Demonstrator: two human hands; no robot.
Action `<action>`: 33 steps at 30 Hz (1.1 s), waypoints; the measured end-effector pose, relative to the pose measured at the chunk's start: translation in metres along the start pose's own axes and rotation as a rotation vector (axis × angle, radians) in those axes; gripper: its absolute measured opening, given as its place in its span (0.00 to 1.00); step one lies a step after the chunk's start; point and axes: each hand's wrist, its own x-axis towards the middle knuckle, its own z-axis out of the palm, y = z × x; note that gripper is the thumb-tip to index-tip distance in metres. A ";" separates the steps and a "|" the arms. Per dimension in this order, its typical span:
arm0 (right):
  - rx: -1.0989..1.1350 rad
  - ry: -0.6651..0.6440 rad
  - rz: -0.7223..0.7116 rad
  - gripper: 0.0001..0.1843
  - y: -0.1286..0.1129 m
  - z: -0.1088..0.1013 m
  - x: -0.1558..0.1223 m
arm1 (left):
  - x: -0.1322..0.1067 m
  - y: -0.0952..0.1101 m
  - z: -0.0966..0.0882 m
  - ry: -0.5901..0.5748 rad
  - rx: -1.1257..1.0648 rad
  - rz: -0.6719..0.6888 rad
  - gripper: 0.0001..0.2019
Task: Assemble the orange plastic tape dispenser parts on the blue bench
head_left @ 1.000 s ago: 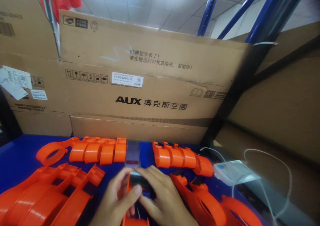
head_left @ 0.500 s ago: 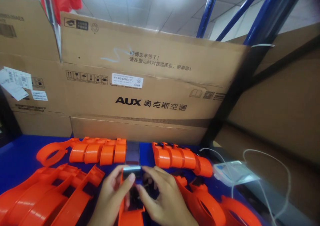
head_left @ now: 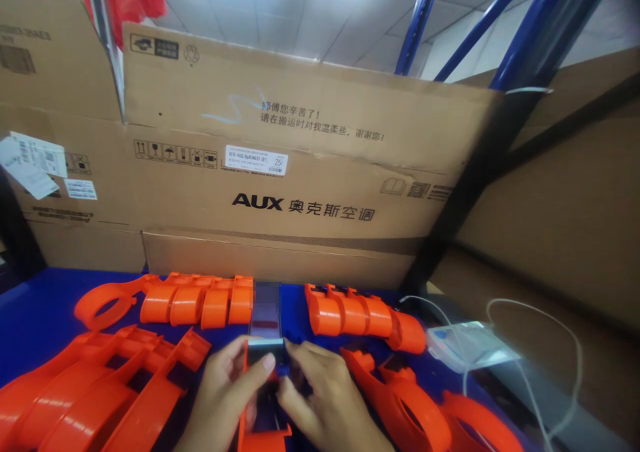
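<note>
- The left hand (head_left: 227, 382) grasps an orange part (head_left: 263, 441), its thumb pressed on the dark, shiny-topped piece (head_left: 260, 352) at that part's far end.
- The right hand (head_left: 325, 389) has its fingers curled close by the dark piece's right end — whether they grip anything, I cannot tell.
- The held part is over the blue surface (head_left: 35, 299), midway between its left and right edges.
- Along the far edge — one row of orange parts (head_left: 215, 305) left, another row (head_left: 350, 312) right.
- By the right edge lies a clear plastic box (head_left: 473, 345).
</note>
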 end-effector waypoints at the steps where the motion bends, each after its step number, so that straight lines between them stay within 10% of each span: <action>1: 0.005 -0.012 0.013 0.05 0.000 -0.001 0.000 | 0.000 0.000 0.000 -0.002 0.000 -0.003 0.17; 23: -0.017 -0.223 0.009 0.15 -0.002 -0.027 0.004 | -0.005 0.000 0.003 -0.041 -0.010 -0.021 0.19; 33: -0.118 -0.201 -0.010 0.32 0.007 -0.003 -0.004 | -0.003 -0.004 0.001 -0.068 -0.016 -0.031 0.21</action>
